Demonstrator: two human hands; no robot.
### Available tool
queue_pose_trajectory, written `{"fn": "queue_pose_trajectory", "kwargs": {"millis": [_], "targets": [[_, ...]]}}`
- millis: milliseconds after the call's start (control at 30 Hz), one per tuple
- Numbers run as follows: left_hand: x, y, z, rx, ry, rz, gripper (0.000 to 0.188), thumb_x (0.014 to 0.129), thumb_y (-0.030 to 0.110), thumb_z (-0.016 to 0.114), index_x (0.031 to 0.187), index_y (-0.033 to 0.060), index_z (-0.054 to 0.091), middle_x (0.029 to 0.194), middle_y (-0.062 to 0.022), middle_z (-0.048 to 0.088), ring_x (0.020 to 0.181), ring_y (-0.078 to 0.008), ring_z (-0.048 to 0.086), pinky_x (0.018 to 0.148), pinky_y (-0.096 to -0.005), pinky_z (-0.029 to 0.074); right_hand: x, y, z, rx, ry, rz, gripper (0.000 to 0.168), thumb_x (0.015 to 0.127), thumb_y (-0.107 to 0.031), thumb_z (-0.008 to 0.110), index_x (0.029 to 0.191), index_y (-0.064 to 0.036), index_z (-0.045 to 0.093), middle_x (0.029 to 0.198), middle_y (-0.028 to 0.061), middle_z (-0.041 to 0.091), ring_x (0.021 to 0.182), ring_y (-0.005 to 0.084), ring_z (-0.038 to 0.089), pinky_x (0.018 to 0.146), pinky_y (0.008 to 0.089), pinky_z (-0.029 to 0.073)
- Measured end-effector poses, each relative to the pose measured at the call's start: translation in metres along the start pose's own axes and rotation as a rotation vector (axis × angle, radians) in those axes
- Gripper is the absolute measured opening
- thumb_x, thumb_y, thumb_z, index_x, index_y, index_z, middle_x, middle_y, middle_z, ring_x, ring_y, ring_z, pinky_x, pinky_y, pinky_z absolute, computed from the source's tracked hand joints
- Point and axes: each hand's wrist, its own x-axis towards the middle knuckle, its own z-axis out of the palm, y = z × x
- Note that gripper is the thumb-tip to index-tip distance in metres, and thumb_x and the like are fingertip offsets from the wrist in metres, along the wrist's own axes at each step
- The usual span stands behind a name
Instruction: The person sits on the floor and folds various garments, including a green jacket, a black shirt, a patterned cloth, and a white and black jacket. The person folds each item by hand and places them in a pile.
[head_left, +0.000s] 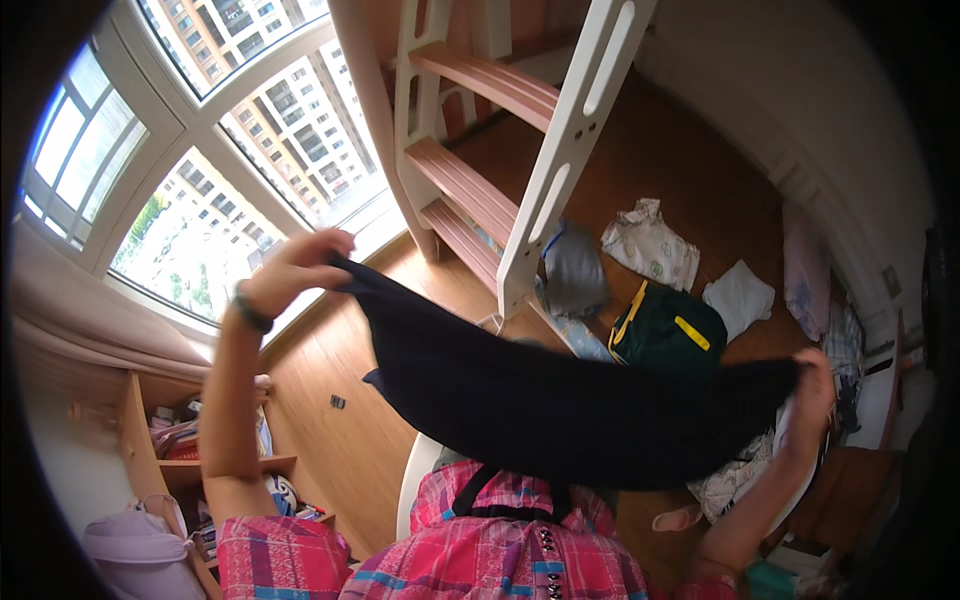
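Note:
A black cloth garment (540, 405) is stretched across in front of my body, sagging in the middle; its kind cannot be told. My left hand (300, 274) pinches its upper left corner between thumb and fingers, in front of the window. At the far right end, my right hand (814, 390) grips the other corner. Beyond the cloth lies a folded dark green garment (667, 326) with yellow trim. Next to it are a grey folded garment (576, 270), a white printed garment (651, 244) and a plain white folded cloth (739, 298).
A white ladder with pink steps (480, 184) rises ahead. A large window (202, 127) is at the left. Below it stand a wooden bookshelf (225, 469) and a lilac backpack (139, 551). A small dark object (337, 402) lies on the wooden floor. More clothes (739, 480) are heaped at the right.

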Motion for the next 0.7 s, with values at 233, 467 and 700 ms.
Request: {"fn": "queue_pose_trajectory", "kwargs": {"millis": [233,467,700], "targets": [[0.041,-0.207,0.110,0.394,0.122,-0.324,0.006,0.080,0.003,0.054,0.083,-0.0005,0.057,0.064,-0.0053,0.056,0.054,-0.0137,0.057,0.048,-0.0247,0.047,-0.088,0.095,0.061,-0.256,-0.385,0.433,0.014,0.085,-0.010,0.054,0.091,0.001,0.057,0.074,0.0027,0.053,0.069,0.0092,0.048,0.062,0.0229,0.039],[0.026,-0.280,0.146,-0.089,0.289,-0.372,0.011,0.076,-0.002,0.055,0.086,0.0012,0.055,0.071,-0.0097,0.057,0.065,-0.0171,0.058,0.062,-0.0282,0.049,-0.138,0.120,0.049,-0.290,-0.421,0.570,0.018,0.083,-0.012,0.055,0.092,0.003,0.056,0.080,0.0105,0.056,0.072,0.0159,0.051,0.066,0.0282,0.041],[0.012,-0.304,0.171,0.532,0.267,-0.073,0.022,0.071,-0.007,0.059,0.091,-0.0004,0.054,0.084,-0.0058,0.057,0.074,-0.0163,0.057,0.068,-0.0261,0.048,-0.160,0.132,0.051,-0.465,-0.524,0.543,0.027,0.078,-0.017,0.062,0.097,0.002,0.056,0.084,0.0124,0.056,0.073,0.0236,0.053,0.067,0.0330,0.042]]}}
